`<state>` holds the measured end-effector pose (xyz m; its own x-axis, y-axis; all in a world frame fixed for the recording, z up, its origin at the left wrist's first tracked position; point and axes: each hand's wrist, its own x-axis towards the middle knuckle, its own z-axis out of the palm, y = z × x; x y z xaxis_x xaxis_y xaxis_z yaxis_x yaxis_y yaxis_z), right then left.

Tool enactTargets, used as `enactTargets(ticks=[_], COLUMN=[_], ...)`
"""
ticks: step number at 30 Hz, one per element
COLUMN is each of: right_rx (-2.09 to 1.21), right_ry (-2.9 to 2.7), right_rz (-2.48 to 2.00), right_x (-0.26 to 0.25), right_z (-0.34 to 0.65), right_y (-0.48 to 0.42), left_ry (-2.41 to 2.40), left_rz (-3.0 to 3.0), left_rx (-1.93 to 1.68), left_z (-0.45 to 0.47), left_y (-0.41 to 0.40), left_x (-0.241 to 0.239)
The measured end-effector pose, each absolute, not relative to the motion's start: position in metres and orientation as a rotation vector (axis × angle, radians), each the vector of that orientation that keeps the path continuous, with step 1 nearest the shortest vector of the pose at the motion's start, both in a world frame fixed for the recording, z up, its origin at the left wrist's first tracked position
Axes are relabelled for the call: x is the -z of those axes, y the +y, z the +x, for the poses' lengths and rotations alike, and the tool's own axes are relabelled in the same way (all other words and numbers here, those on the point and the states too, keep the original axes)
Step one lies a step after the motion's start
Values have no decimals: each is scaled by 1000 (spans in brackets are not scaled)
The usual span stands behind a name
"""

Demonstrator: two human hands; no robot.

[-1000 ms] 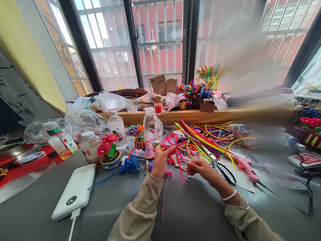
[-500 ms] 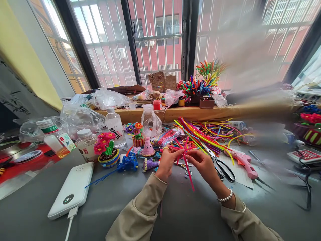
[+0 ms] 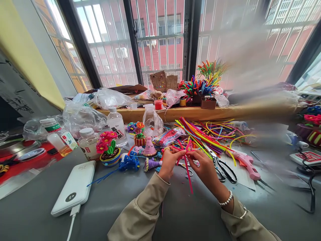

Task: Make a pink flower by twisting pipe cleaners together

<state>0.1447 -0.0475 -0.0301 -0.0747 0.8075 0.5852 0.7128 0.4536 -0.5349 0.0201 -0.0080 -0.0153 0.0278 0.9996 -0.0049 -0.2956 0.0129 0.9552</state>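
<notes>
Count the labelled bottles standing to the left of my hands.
3: a green-capped bottle farthest left, a squat white-capped bottle beside it, and a tall clear bottle behind and right of the potted pink flowers. Others may be hidden.

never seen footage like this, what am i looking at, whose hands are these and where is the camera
There is no machine here, just a person's two bare hands. One camera, worn on that person's head, looks forward and down, so you see roughly what they see.

The left hand and right hand meet near the middle, their fingers gripping crossed pink fuzzy stems.

They work above a grey table. Toward the left are a white power bank, a pot of pink flowers and a blue tangle. Beyond the hands lies a bundle of coloured stems; to the right are scissors and a pink glue gun. Part of the right side is too blurred to make out.
</notes>
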Motion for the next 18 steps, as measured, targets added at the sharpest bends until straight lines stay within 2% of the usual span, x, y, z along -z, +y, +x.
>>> enactTargets(ticks=[5, 11, 18], right_rx=[52, 426, 477], right_ry=[-1911, -1951, -1918], right_rz=[-1220, -1112, -1120], right_x=[39, 40, 41], right_z=[148, 146, 144], right_y=[-42, -39, -39], left_ry=[991, 1002, 1021], left_rz=[941, 859, 850], left_rx=[-1322, -1336, -1351], left_z=[22, 23, 22], left_y=[-8, -7, -5], left_x=[14, 15, 17])
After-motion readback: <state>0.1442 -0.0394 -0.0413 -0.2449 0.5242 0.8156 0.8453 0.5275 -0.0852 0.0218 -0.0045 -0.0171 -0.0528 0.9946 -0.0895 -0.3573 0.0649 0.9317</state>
